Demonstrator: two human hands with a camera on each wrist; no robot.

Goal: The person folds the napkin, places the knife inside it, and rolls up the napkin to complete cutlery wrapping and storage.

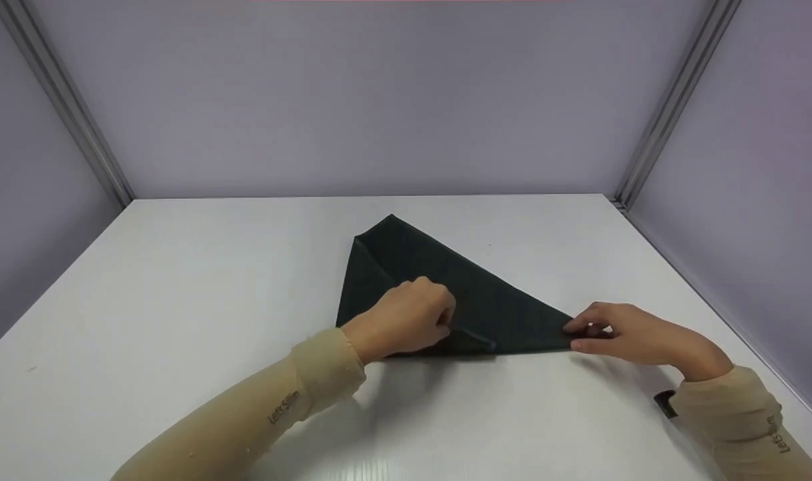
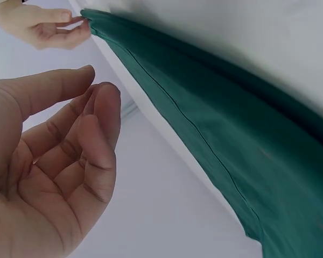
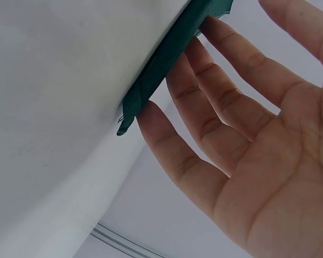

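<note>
Flat, cloth (image 1: 439,294) between both hands

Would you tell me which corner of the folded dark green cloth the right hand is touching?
The near-right corner of the dark green cloth: the right hand touches it, while the left hand is over the near edge.

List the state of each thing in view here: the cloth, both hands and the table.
dark green cloth: folded into a triangle, lying flat on the table.
left hand: over the cloth's near edge, fingers loosely curled, holding nothing in the wrist view.
right hand: at the cloth's right corner, fingers almost straight, fingertips touching the corner.
white table: bears the cloth.
</note>
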